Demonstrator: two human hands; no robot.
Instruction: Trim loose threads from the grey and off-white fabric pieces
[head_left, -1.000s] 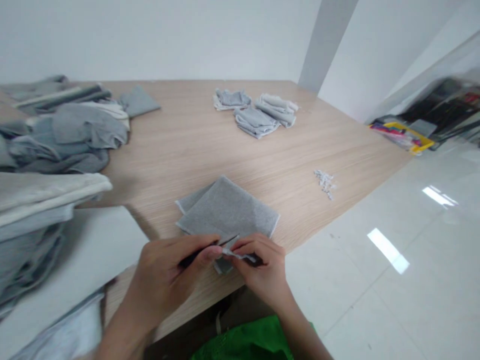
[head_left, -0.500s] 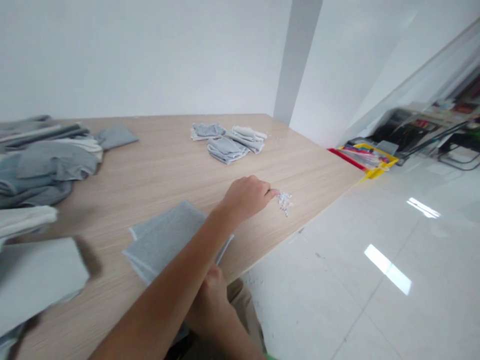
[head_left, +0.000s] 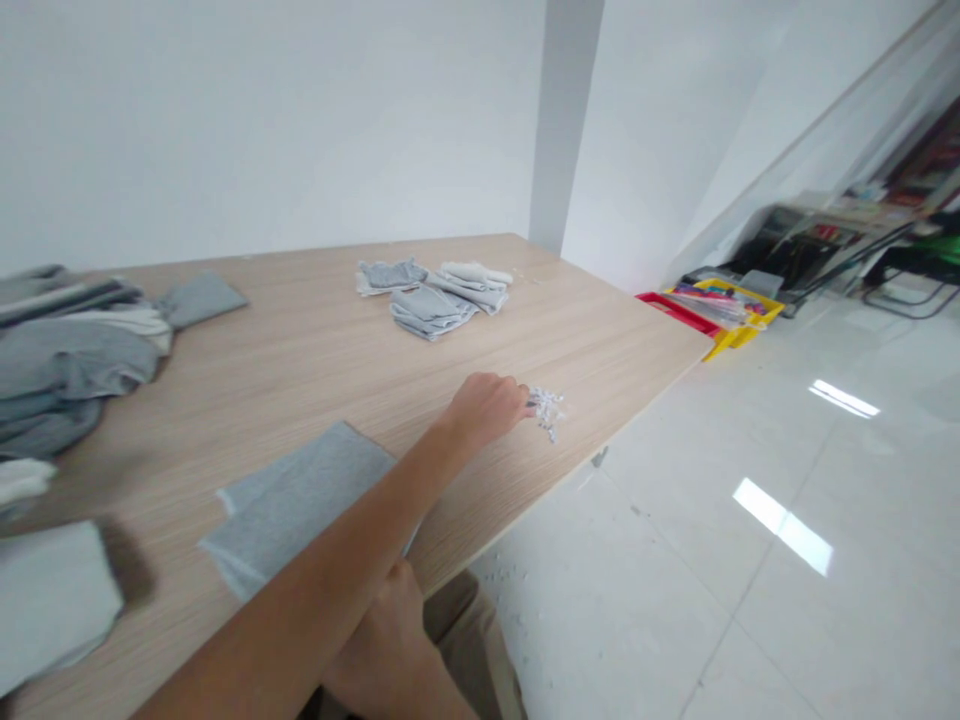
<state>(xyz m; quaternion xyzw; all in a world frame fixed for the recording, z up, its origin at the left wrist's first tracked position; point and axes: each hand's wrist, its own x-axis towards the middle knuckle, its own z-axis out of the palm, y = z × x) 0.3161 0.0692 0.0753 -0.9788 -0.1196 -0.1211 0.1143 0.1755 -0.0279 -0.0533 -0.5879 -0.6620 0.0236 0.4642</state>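
Note:
My left arm reaches across to the right. At its end my left hand is closed, its fingertips at a small heap of white scraps on the table. A small dark bit shows by the fingertips; what they hold I cannot make out. Below the left forearm, at the table's front edge, my right hand is curled closed near the folded grey cloth. Its fingers are mostly hidden, and so is whatever they grip. The cloth lies in layers with pale edges, partly covered by the left forearm.
Folded grey and cream cloths lie farther back on the wooden table. A heap of grey cloths and a pale stack are on the left. A yellow bin and a red bin stand beyond the table's right edge.
My left hand has left the cloth and crossed over to the white scraps, then shifted slightly with them in view. My right hand has dropped to the table edge. The view has turned right.

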